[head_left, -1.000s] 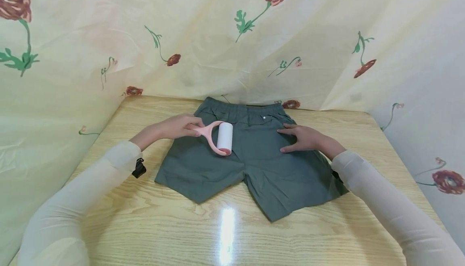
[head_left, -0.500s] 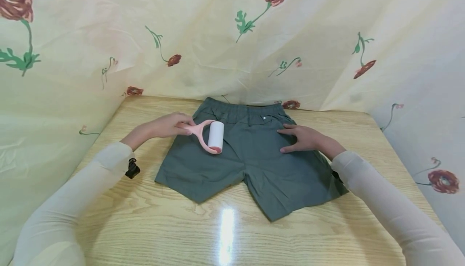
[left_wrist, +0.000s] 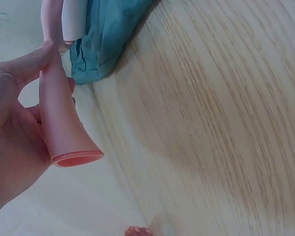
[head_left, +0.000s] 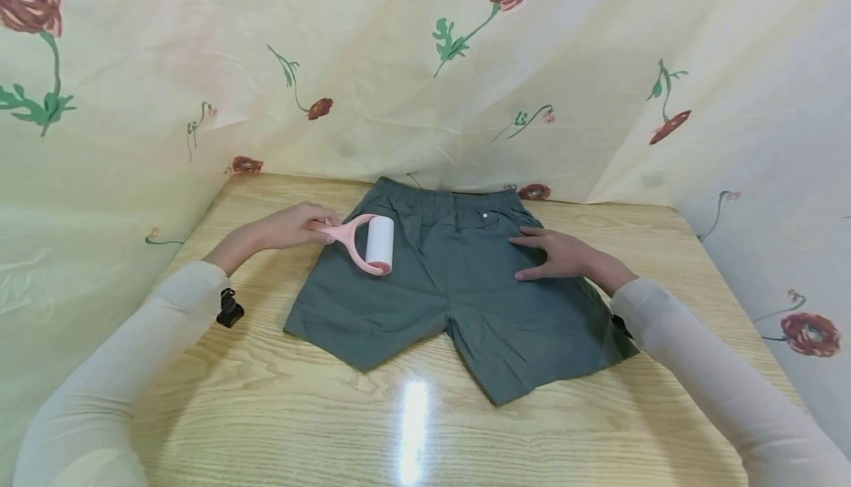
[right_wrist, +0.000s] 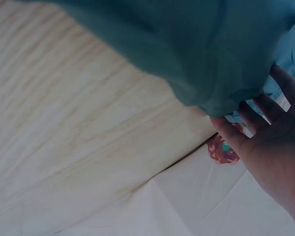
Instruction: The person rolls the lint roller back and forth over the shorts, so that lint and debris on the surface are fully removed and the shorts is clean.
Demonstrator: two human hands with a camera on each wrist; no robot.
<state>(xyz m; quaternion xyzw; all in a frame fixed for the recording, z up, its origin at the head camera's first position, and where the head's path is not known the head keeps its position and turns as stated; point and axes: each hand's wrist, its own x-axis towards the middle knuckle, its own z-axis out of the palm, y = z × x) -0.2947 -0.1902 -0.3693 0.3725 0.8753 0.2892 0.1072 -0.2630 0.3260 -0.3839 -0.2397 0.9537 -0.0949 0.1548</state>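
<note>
Dark green shorts [head_left: 425, 280] lie spread on the wooden table, waistband toward the back. My left hand [head_left: 292, 225] grips the pink handle of a lint roller [head_left: 380, 243], whose white roll lies over the upper left part of the shorts. In the left wrist view the thumb and fingers wrap the flared handle [left_wrist: 64, 113], its hollow end facing the camera. My right hand [head_left: 557, 252] rests on the right side of the shorts below the waistband, fingers spread. From the right wrist view, its fingertips touch the green cloth [right_wrist: 201, 59].
The wood-grain table [head_left: 292, 420] extends around the shorts, with a bright light reflection near its front. A cream curtain [head_left: 399, 66] printed with red flowers hangs along the back and sides. A small black device [head_left: 230, 310] is strapped under the left sleeve.
My left hand has drawn the lint roller leftward across the shorts, from near the middle to the left side. The right hand has stayed in place.
</note>
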